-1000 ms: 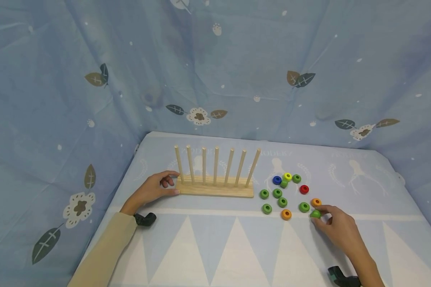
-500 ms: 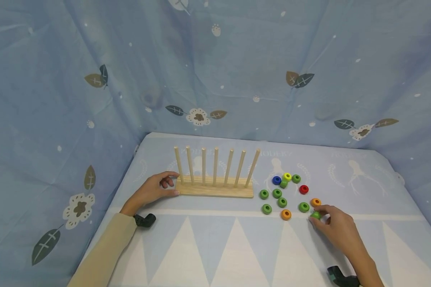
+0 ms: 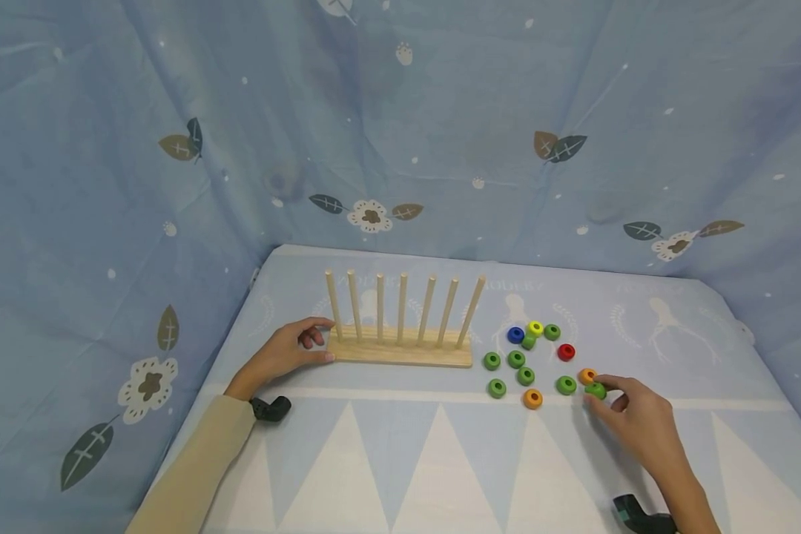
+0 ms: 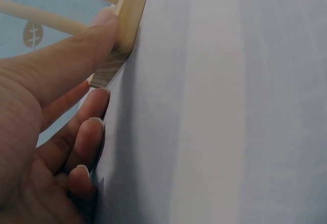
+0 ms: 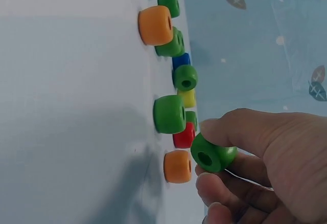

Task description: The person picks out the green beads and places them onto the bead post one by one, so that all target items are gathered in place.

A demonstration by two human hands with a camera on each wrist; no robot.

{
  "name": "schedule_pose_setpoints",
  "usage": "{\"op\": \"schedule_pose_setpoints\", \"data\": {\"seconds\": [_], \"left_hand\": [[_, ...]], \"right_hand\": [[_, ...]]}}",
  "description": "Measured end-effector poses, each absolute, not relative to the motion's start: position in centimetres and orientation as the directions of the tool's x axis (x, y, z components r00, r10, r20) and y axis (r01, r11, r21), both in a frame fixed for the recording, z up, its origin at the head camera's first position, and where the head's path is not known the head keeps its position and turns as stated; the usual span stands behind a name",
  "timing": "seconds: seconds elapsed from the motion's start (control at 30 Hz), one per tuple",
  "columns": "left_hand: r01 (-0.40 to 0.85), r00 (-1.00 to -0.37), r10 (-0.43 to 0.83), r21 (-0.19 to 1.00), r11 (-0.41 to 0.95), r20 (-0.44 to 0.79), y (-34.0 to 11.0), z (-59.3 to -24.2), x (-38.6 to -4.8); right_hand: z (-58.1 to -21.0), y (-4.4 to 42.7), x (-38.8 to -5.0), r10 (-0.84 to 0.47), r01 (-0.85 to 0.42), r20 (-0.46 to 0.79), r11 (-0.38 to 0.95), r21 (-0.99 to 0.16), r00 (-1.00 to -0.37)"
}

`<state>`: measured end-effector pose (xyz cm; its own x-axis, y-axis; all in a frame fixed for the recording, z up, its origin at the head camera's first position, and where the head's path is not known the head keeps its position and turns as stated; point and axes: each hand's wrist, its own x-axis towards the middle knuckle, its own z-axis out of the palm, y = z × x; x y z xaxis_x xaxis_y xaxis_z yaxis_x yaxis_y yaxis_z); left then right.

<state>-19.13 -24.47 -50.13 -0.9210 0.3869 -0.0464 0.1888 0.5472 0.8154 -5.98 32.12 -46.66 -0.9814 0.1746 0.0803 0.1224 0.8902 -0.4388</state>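
A wooden peg rack (image 3: 400, 354) with several bare upright pegs stands toward the left of the table in the head view. My left hand (image 3: 285, 353) grips the left end of its base, thumb at the front edge and a finger behind. The left wrist view shows the thumb (image 4: 76, 55) pressing the base (image 4: 127, 24). On the right, my right hand (image 3: 641, 423) pinches a green bead (image 5: 212, 152) between thumb and fingers; its hole faces the right wrist camera. Close beside that bead lie an orange bead (image 3: 587, 376) and another green bead (image 3: 565, 385).
Several more green beads (image 3: 516, 359) lie loose right of the rack, with a blue bead (image 3: 516, 335), a yellow bead (image 3: 535, 328), a red bead (image 3: 566, 352) and a second orange bead (image 3: 532, 399). Patterned blue cloth (image 3: 440, 148) hangs behind the table.
My right hand has shifted slightly right and up in the head view, carrying the green bead. The left hand, the rack and the loose beads stay in place.
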Motion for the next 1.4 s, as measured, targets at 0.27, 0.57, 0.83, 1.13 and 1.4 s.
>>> {"op": "schedule_pose_setpoints", "data": {"seconds": [0.27, 0.57, 0.83, 1.13, 1.4], "left_hand": [[0.186, -0.922, 0.383, 0.811, 0.555, -0.051, -24.5, -50.1, -19.2], [0.195, -0.923, 0.384, 0.81, 0.553, -0.04, -24.4, -50.2, -19.2], [0.192, -0.924, 0.38, 0.808, 0.557, -0.042, -24.5, -50.2, -18.9], [0.206, -0.92, 0.391, 0.813, 0.544, -0.028, -24.5, -50.3, -19.0], [0.198, -0.923, 0.384, 0.813, 0.547, -0.034, -24.5, -50.3, -19.0]], "right_hand": [[-46.0, 31.9, -5.8, 0.164, 0.086, 0.128, 0.88, -0.467, -0.978], [-45.8, 31.8, -5.5, 0.146, 0.031, 0.206, 0.879, -0.475, -0.968], [-45.2, 31.5, -5.3, 0.161, 0.044, 0.203, 0.873, -0.485, -0.966], [-44.6, 31.0, -5.3, 0.17, 0.048, 0.209, 0.872, -0.488, -0.963], [-44.4, 30.7, -5.7, 0.16, 0.027, 0.231, 0.872, -0.489, -0.96]]}}
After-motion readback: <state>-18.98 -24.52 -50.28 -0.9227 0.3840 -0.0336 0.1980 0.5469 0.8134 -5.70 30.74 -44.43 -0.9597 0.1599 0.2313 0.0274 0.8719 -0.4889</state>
